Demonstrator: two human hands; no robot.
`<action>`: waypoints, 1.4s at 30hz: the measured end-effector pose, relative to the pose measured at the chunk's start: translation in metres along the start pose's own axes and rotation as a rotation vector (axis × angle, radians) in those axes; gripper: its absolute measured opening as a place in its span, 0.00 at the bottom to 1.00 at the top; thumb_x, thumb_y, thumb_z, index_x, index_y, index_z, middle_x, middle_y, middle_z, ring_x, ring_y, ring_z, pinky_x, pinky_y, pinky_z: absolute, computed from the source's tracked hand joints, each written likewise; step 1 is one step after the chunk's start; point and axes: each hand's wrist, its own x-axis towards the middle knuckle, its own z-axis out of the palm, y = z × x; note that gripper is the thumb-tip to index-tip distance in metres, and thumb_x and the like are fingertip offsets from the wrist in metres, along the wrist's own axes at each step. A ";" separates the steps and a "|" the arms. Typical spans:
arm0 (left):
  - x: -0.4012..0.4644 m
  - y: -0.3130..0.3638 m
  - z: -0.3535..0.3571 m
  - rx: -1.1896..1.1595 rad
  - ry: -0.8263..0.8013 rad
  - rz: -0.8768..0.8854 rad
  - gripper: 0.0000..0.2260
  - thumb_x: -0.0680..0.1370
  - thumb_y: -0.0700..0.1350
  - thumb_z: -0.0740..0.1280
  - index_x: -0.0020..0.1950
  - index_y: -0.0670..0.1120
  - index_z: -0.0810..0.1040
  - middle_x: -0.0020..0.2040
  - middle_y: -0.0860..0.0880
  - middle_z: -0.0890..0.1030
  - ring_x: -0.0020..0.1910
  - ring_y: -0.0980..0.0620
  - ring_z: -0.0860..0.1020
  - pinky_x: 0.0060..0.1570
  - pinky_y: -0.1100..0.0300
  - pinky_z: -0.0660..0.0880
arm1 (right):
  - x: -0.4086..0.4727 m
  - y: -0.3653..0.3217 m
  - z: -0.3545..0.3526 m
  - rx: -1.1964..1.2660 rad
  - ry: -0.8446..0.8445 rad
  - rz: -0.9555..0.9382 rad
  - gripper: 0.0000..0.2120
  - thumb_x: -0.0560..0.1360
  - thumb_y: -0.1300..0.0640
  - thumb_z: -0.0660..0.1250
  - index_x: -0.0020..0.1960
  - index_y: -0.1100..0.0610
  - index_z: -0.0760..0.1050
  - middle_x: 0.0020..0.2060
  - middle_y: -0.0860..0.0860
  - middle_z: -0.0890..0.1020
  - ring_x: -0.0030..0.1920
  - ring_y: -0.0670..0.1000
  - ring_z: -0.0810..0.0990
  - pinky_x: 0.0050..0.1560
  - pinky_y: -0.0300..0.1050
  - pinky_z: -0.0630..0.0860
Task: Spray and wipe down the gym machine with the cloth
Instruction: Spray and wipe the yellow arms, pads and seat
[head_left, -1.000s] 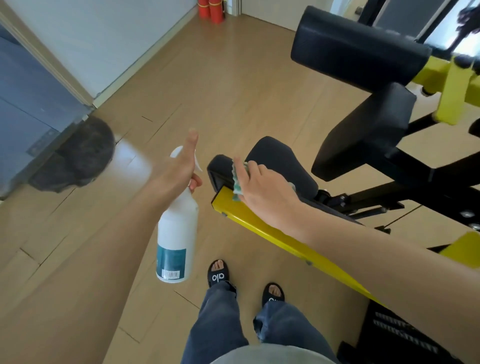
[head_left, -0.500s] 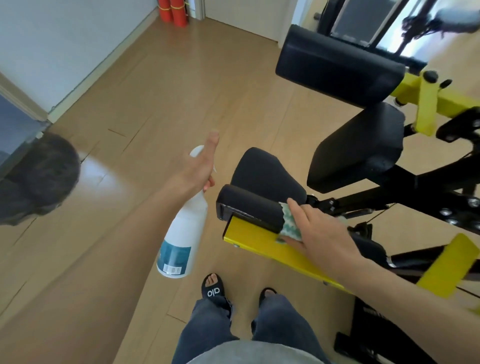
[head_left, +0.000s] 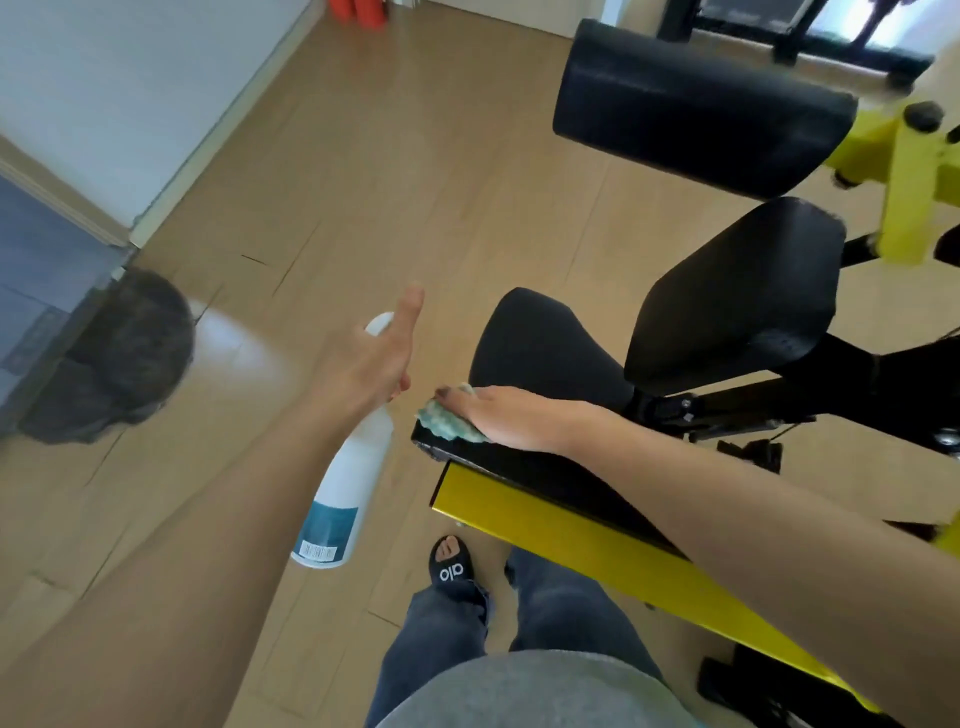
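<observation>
The gym machine (head_left: 550, 509) has a yellow beam topped by a long black pad, with more black pads behind it. My right hand (head_left: 498, 415) lies flat on the near end of the long pad and presses a green cloth (head_left: 447, 423) onto it. My left hand (head_left: 376, 364) hangs just left of the pad's end and grips a white spray bottle (head_left: 345, 499) by its neck, index finger stretched forward. The bottle points down and carries a teal label.
Wooden floor spreads to the left and ahead. A dark round mat (head_left: 114, 358) lies at a doorway on the left. Red cylinders (head_left: 363, 10) stand by the far wall. My feet in black sandals (head_left: 451, 564) are below the beam.
My right hand slid the cloth from the middle of the long pad back to its near left end. The left hand and bottle stayed beside the pad. The view shifted slightly.
</observation>
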 end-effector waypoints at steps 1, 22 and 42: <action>-0.002 0.003 0.004 0.015 0.019 0.000 0.39 0.77 0.77 0.54 0.38 0.41 0.79 0.34 0.45 0.82 0.34 0.50 0.79 0.36 0.57 0.69 | 0.013 -0.007 -0.003 0.113 -0.058 0.067 0.33 0.78 0.28 0.49 0.62 0.51 0.77 0.57 0.53 0.82 0.56 0.52 0.79 0.69 0.54 0.67; -0.006 0.001 0.088 -0.020 0.125 0.391 0.14 0.84 0.51 0.68 0.47 0.42 0.73 0.44 0.40 0.82 0.42 0.44 0.78 0.36 0.66 0.71 | -0.020 0.060 -0.035 0.268 -0.136 -0.073 0.16 0.84 0.46 0.56 0.67 0.51 0.74 0.60 0.50 0.79 0.54 0.46 0.77 0.54 0.40 0.70; -0.008 0.007 0.095 0.290 0.159 0.450 0.14 0.85 0.58 0.62 0.49 0.48 0.69 0.44 0.45 0.76 0.40 0.42 0.75 0.40 0.50 0.68 | -0.058 0.156 -0.049 0.108 -0.318 0.694 0.28 0.82 0.41 0.57 0.71 0.60 0.71 0.65 0.58 0.76 0.65 0.59 0.76 0.69 0.50 0.68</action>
